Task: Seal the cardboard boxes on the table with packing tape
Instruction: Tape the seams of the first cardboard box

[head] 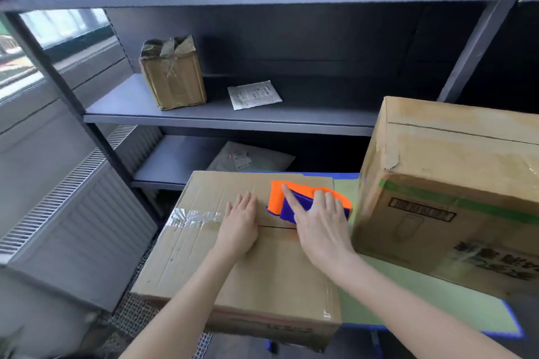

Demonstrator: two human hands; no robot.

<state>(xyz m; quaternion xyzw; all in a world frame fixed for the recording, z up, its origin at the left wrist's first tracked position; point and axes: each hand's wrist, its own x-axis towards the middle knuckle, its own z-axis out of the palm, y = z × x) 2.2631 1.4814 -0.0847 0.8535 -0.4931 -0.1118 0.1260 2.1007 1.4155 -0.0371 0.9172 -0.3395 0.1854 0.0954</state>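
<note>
Your left hand (pixel 240 224) lies flat on top of the flat cardboard box (pixel 233 271), fingers straight and together, palm over the centre seam (pixel 277 227). Your right hand (pixel 320 227) holds the tape dispenser (pixel 275 198), with the index finger straight along the orange body and the other fingers curled over the blue part.

Edges and room:
- The dispenser sits on the far right part of the box top, just beyond the seam.
- The large box (pixel 452 198) stands just beside the flat box's right edge, its wall near your right knuckles, so it is tight on that side.
- The left half of the box top is open cardboard. Past its left edge is a drop, and the radiator (pixel 73 213) is well apart.
- The far edge of the flat box runs near the shelf rack (pixel 233 122).
- The green table top (pixel 408 300) shows bare in front of the large box.

Tape: a wrinkled clear tape strip (pixel 195 217) covers the seam from the left edge up to your left hand. The seam is bare between your hands.

Containers:
- Both table boxes have their flaps down, so their contents are hidden.
- On the rack are a small box (pixel 175 79) taped shut with a crumpled top, a white packet (pixel 253 95) beside it, and a grey mailer (pixel 250 159) one shelf lower.
</note>
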